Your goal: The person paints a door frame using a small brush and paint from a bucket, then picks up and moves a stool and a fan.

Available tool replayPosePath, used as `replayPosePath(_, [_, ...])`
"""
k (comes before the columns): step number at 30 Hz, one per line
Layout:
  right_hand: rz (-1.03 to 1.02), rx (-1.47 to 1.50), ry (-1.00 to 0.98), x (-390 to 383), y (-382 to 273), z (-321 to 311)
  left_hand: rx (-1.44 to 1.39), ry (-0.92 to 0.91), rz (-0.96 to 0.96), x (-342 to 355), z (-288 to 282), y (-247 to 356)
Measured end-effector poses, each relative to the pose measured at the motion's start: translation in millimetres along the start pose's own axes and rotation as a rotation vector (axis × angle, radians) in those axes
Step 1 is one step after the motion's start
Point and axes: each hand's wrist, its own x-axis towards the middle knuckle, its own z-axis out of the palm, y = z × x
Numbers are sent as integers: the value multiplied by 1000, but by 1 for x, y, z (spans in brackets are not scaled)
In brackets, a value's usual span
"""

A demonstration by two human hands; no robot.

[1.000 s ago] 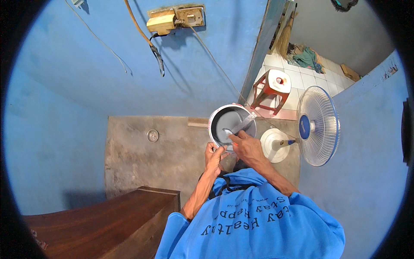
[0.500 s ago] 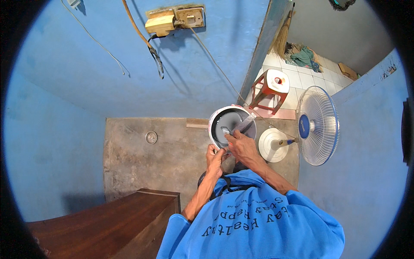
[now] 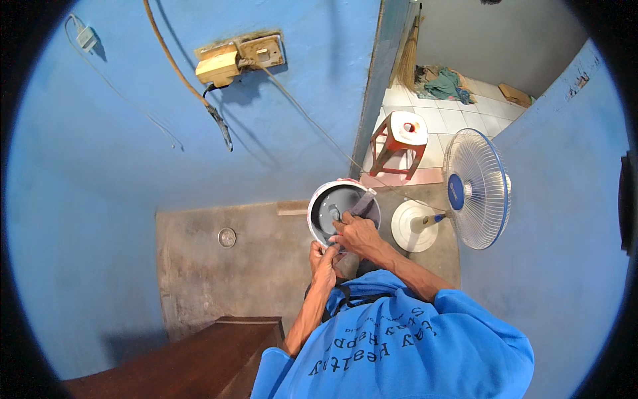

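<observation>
Head view, looking steeply down: person in a blue shirt stands over a round white appliance (image 3: pixel 343 214) w/ dark grey inner face, tipped so its open side faces up toward the camera. It sits low in front of the person, above the concrete floor (image 3: pixel 219 266), close to the blue wall (image 3: pixel 166 153).

Right hand (image 3: pixel 357 234) lies over the lower rim, fingers curled closed round a slim dark tool (image 3: pixel 363 203) whose tip points into the recess. Looks like a driver, but too small to say. Left hand (image 3: pixel 324 259) is just below, at the near rim, fingers bent; seems to steady the housing, but whether it grips the rim or only presses against it, cannot tell.

Step in hand, by my reading: working a fastener or fitting inside the housing, one hand on the tool, other bracing.

Next move calls for: keeping the body from turning w/ the left hand, holding the tool square to the part, light steady torque. Risk is tool slipping off, as the housing isn't resting flat.

Around: white pedestal fan (image 3: pixel 475 189) to the right, its round base (image 3: pixel 413 226) just beside the appliance; red stool (image 3: pixel 399 143) on tiles past the doorway; wall socket box (image 3: pixel 242 56) w/ cable up left; brown wooden furniture (image 3: pixel 193 362) at lower left; small round floor drain (image 3: pixel 227 237).
</observation>
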Motion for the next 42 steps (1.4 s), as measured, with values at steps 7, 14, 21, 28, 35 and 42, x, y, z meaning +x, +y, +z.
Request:
replayPosePath(7, [249, 284, 116, -28, 3, -69, -17, 69, -3, 3, -9, -4])
replayPosePath(14, [758, 1145, 513, -11, 124, -65, -3, 74, -11, 7, -28, -20])
replayPosePath(21, [1009, 1548, 704, 84, 339, 79, 31, 180, -61, 25, -56, -68])
replayPosePath(28, [1091, 1730, 916, 129, 538, 198, -42, 274, -25, 60, -93, -145])
replayPosePath(35, [1176, 1776, 1131, 158, 650, 266, 18, 472, -164, 82, -176, -241])
replayPosePath(42, [1270, 1881, 1268, 194, 724, 312, 583, 118, -96, 110, -250, -274])
